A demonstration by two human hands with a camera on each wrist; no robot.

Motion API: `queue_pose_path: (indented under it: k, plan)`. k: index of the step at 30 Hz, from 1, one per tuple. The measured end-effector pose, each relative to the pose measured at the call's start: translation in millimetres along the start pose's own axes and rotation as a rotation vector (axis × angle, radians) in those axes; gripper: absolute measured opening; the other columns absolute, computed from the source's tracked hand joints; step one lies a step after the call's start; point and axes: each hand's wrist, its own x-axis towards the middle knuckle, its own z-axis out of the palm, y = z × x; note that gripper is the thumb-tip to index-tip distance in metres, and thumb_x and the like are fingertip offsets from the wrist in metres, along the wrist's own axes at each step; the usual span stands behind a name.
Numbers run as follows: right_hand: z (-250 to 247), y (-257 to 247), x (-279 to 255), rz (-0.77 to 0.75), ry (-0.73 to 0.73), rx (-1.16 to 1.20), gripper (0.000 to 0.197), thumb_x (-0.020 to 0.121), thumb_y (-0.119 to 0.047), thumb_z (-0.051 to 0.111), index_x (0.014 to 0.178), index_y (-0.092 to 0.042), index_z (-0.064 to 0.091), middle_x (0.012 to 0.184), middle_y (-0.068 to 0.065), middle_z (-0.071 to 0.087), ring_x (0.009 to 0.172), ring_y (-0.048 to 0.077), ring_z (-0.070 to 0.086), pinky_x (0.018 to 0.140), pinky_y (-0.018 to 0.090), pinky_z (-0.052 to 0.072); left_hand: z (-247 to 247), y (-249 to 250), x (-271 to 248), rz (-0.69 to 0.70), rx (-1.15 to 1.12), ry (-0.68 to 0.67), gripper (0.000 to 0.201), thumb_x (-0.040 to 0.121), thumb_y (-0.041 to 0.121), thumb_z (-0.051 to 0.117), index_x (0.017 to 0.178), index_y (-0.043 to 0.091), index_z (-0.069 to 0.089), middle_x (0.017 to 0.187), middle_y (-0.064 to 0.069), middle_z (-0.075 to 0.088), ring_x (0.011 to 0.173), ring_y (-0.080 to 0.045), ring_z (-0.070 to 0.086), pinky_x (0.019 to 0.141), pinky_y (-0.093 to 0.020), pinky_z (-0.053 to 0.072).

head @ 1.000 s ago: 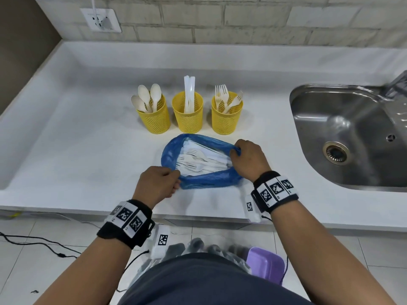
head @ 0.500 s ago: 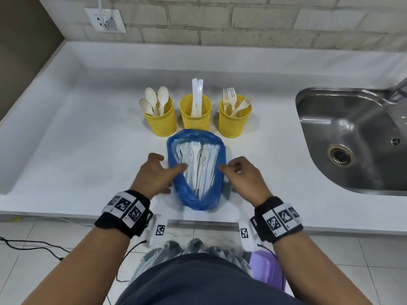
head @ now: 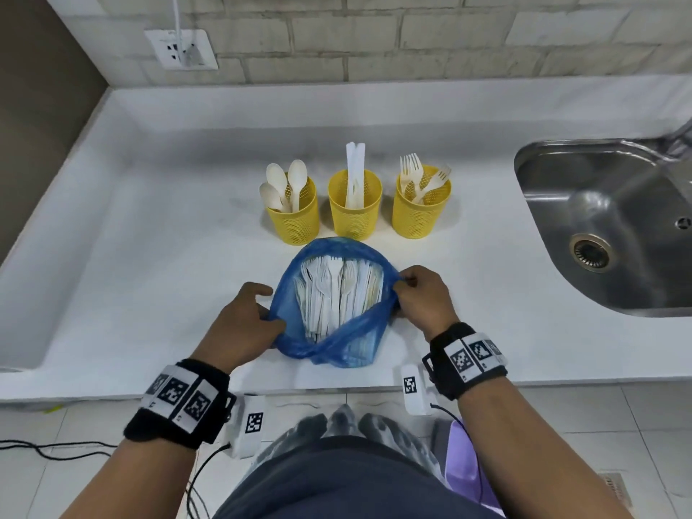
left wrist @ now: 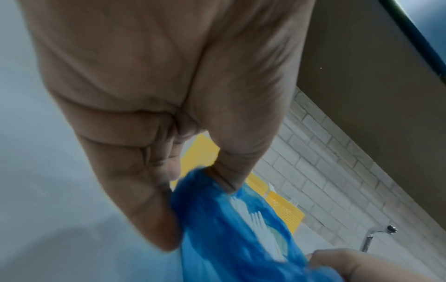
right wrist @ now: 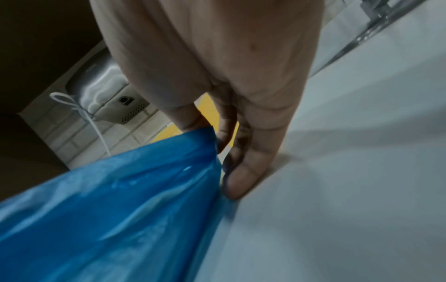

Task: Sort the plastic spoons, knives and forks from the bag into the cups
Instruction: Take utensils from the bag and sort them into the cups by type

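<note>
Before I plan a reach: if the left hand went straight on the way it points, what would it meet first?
Likely the left hand, which pinches the blue bag, meets the spoon cup; depth unclear.

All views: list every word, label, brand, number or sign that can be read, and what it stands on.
No readable words or numbers.
Wristbands: black-and-white square code markers, no text.
White tags: the same kind of marker.
Wall unit: a dark symbol, too blurred to read.
</note>
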Motion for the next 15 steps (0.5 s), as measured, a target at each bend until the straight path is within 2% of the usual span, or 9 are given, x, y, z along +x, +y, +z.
queue_pose_path:
  k: [3,5,7,8,10,12,13,15]
  plan:
    - [2,-12,-6,-0.032,0.058,-0.025,0.013,0.085,-0.025,0.064,0.097,-0.022,0.061,0.085,0.000,0.069,0.084,0.026,0.070,0.082,0.042,0.060,-9,8,11,0.082,0.026,-0.002,0.076,0.088,0.022,0.073,0.148,0.038,0.030,0.100,-0.001,0.068,0.091,-0.017,0.067,0.078,-0.032,0.053]
    - [3,-19,-7,-0.082,0.037,-0.101,0.020,0.089,-0.021,0.067,0.107,-0.019,0.058,0.081,0.000,0.066,0.079,0.020,0.067,0.077,0.034,0.055,-6,18,22,0.192,-0.007,-0.004,0.079,0.088,0.023,0.073,0.149,0.046,0.027,0.101,-0.002,0.065,0.092,-0.017,0.066,0.077,-0.031,0.055]
    - [0,-24,-5,-0.124,0.052,-0.143,0.022,0.091,-0.012,0.064,0.111,-0.018,0.058,0.078,0.000,0.065,0.074,0.018,0.065,0.074,0.031,0.052,-1,25,32,0.308,0.051,0.010,0.070,0.092,0.013,0.067,0.148,0.041,0.035,0.094,-0.005,0.068,0.085,-0.018,0.067,0.069,-0.024,0.051]
    - [-2,-25,-4,-0.135,0.086,-0.146,0.023,0.090,-0.007,0.061,0.111,-0.017,0.060,0.077,0.000,0.065,0.073,0.018,0.064,0.073,0.030,0.051,0,26,37,0.342,0.090,0.046,0.065,0.092,0.007,0.062,0.145,0.038,0.041,0.091,-0.008,0.069,0.082,-0.022,0.068,0.067,-0.025,0.050]
    - [-10,-28,-2,-0.145,0.168,-0.153,0.025,0.090,-0.003,0.056,0.110,-0.016,0.062,0.074,-0.001,0.063,0.070,0.015,0.062,0.070,0.027,0.050,-3,26,42,0.337,0.087,0.116,0.057,0.091,0.001,0.055,0.137,0.034,0.049,0.088,-0.013,0.070,0.080,-0.029,0.069,0.070,-0.035,0.056]
    - [-18,-28,-2,-0.152,0.216,-0.162,0.025,0.089,-0.003,0.057,0.111,-0.015,0.063,0.078,-0.001,0.062,0.073,0.012,0.061,0.067,0.018,0.047,-5,24,43,0.306,0.059,0.135,0.054,0.091,0.002,0.055,0.135,0.032,0.050,0.091,-0.015,0.069,0.082,-0.032,0.069,0.077,-0.046,0.058]
    - [-19,-27,-3,-0.168,0.233,-0.178,0.026,0.089,-0.006,0.059,0.112,-0.016,0.063,0.084,0.000,0.063,0.079,0.015,0.062,0.071,0.018,0.046,-5,22,42,0.313,0.093,0.157,0.054,0.090,0.003,0.057,0.137,0.029,0.049,0.096,-0.016,0.067,0.088,-0.033,0.067,0.081,-0.047,0.057]
    - [-17,-26,-9,-0.296,0.307,-0.256,0.028,0.085,-0.011,0.064,0.113,-0.017,0.063,0.104,0.005,0.060,0.096,0.025,0.059,0.087,0.028,0.044,-3,20,35,0.427,0.225,0.274,0.052,0.086,0.009,0.065,0.136,0.019,0.052,0.108,-0.016,0.060,0.099,-0.035,0.060,0.087,-0.045,0.051]
